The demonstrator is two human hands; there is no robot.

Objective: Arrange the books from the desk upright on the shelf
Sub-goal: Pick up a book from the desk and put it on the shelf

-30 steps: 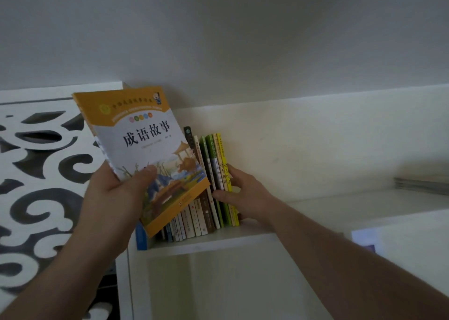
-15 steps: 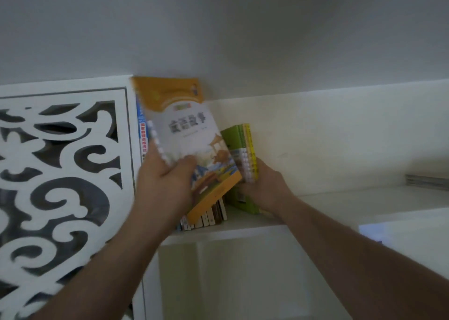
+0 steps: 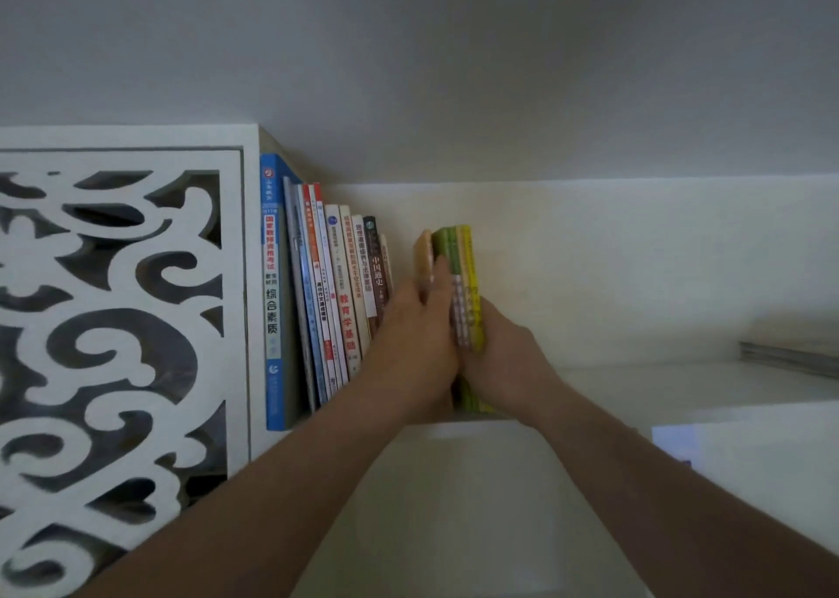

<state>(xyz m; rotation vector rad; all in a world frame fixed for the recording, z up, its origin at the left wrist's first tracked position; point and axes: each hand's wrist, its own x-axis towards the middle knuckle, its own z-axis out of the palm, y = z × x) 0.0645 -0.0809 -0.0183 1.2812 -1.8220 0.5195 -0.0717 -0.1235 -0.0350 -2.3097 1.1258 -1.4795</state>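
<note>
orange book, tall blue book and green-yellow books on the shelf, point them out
orange book [image 3: 423,252], head view, on its top spine edge above the left hand.
tall blue book [image 3: 272,288], head view, on mid spine.
green-yellow books [image 3: 461,252], head view, on upper spines above the fingers.

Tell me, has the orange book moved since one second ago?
Yes. The orange book went from cover-out in front of the leaning books into the gap right of them, beside the green books.

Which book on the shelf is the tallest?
The blue book at the far left, beside the carved panel; its top rises above every other spine.
</note>
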